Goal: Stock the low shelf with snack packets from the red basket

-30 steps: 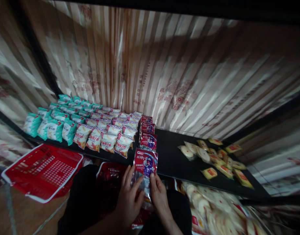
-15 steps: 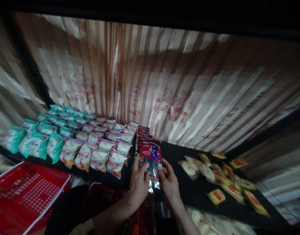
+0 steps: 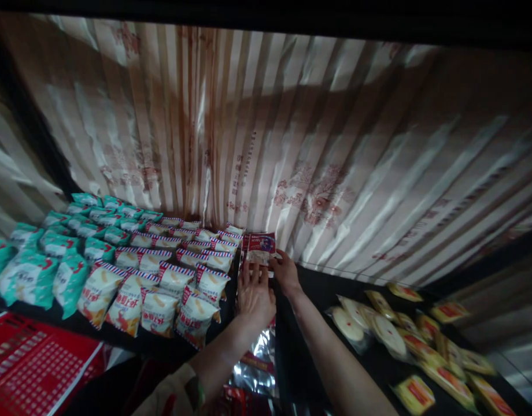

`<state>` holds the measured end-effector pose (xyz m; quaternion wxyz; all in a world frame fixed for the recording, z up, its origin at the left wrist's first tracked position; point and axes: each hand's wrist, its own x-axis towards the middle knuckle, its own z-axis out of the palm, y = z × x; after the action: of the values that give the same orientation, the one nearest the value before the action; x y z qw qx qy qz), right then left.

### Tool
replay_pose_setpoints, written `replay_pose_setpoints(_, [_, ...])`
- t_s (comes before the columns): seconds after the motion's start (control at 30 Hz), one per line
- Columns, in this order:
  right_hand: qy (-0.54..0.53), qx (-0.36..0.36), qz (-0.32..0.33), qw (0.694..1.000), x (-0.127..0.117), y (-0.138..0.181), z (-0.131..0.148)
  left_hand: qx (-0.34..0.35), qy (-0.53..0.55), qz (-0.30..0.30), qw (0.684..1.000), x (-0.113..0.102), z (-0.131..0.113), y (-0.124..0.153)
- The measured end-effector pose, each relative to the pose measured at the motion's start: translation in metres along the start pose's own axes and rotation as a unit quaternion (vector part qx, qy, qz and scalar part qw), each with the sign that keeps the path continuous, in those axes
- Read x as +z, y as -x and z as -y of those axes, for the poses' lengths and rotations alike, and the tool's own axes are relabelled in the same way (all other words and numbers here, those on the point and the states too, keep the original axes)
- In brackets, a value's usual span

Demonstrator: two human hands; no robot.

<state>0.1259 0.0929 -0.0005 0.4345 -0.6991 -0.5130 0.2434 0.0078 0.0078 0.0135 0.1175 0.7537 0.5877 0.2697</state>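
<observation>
Both my hands reach to the back of a black shelf. My left hand lies with its fingers stretched out over a row of red snack packets, fingertips at the rearmost red packet. My right hand pinches that packet's right edge. The packet stands against the striped curtain behind the shelf. Silvery packets of the same row lie nearer me, partly hidden under my left forearm.
Left of my hands lie several rows of red-and-white striped snack bags and teal bags. Round cakes in clear wrap and yellow packets lie at the right. A red plastic basket sits at the lower left.
My hands have carried the red packet from near my lap forward over the row to the back of the shelf. My view has moved closer to the shelf.
</observation>
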Motion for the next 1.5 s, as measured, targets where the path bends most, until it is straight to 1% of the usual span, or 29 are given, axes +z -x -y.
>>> replay_pose_setpoints(0.13, [0.121,-0.030,0.017,0.992,0.008,-0.014,-0.004,-0.050,-0.018,0.028,0.998,0.004,0.005,-0.014])
replay_pose_setpoints(0.23, [0.176,-0.064,0.016,0.982,0.012,-0.019,-0.006,-0.077,-0.014,0.049,0.996,0.008,0.009,-0.020])
replay_pose_setpoints(0.5, [0.231,-0.087,0.013,0.969,0.020,-0.025,-0.006,-0.101,-0.003,0.087,0.991,0.012,0.011,-0.028])
replay_pose_setpoints(0.6, [0.253,-0.095,0.019,0.962,0.021,-0.025,-0.004,-0.110,0.000,0.087,0.990,0.014,0.013,-0.032])
replay_pose_setpoints(0.87, [0.302,-0.084,0.042,0.949,0.022,-0.019,0.003,-0.117,0.005,0.094,0.989,0.017,0.019,-0.038])
replay_pose_setpoints(1.03, [0.366,-0.063,0.058,0.927,0.020,-0.016,0.010,-0.103,0.012,0.103,0.989,0.020,0.022,-0.040])
replay_pose_setpoints(1.17, [0.387,-0.055,0.056,0.919,0.019,-0.010,0.017,-0.092,0.014,0.115,0.989,0.027,0.025,-0.044])
replay_pose_setpoints(1.23, [0.398,-0.081,0.044,0.913,0.018,-0.009,0.019,-0.091,0.013,0.109,0.990,0.029,0.025,-0.044])
replay_pose_setpoints(1.33, [0.404,-0.167,0.034,0.899,0.019,-0.011,0.020,-0.091,0.009,0.096,0.991,0.032,0.026,-0.044])
replay_pose_setpoints(1.43, [0.386,-0.240,0.049,0.889,0.025,-0.020,0.021,-0.085,0.004,0.082,0.993,0.034,0.025,-0.042])
replay_pose_setpoints(1.5, [0.376,-0.261,0.066,0.886,0.031,-0.027,0.022,-0.085,0.004,0.072,0.994,0.037,0.025,-0.042])
